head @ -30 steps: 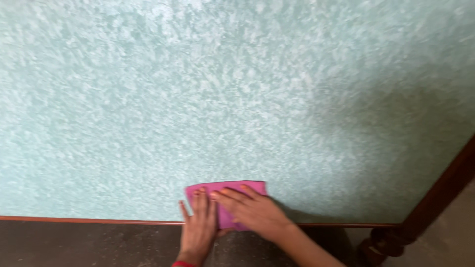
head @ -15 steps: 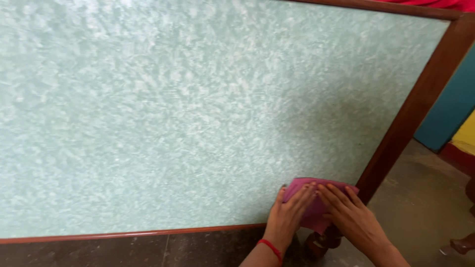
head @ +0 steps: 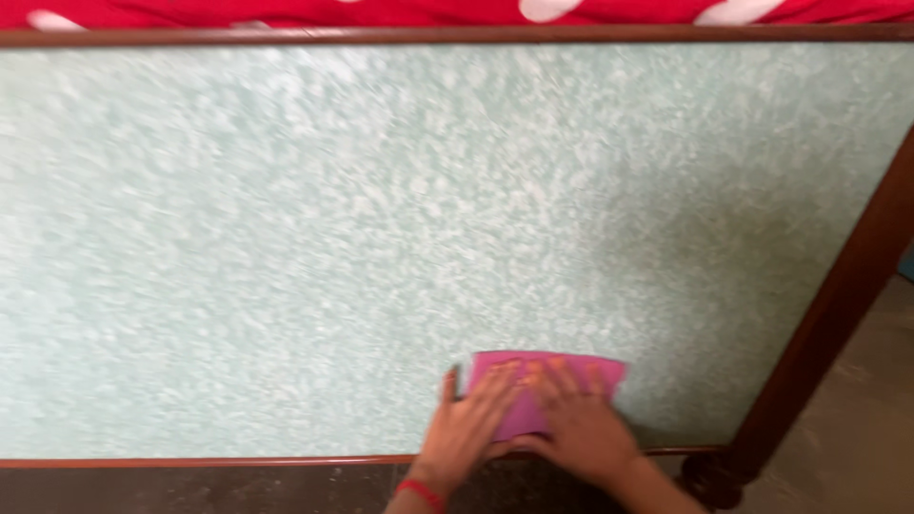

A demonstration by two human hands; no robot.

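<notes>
A folded pink cloth lies flat against a pale green mottled panel framed in dark brown wood. My left hand, with a red band at the wrist, presses on the cloth's left part. My right hand presses on its right part, fingers spread. Both hands sit side by side near the panel's lower edge, right of centre. The frame is motion-blurred.
A red fabric with white marks shows above the panel's top rail. A turned wooden leg stands at the lower right corner. Grey floor lies to the right and a dark strip below the bottom rail.
The hands and cloth went right to the panel's corner post, then slid back left. The view has shifted, so the top rail and red fabric now show.
</notes>
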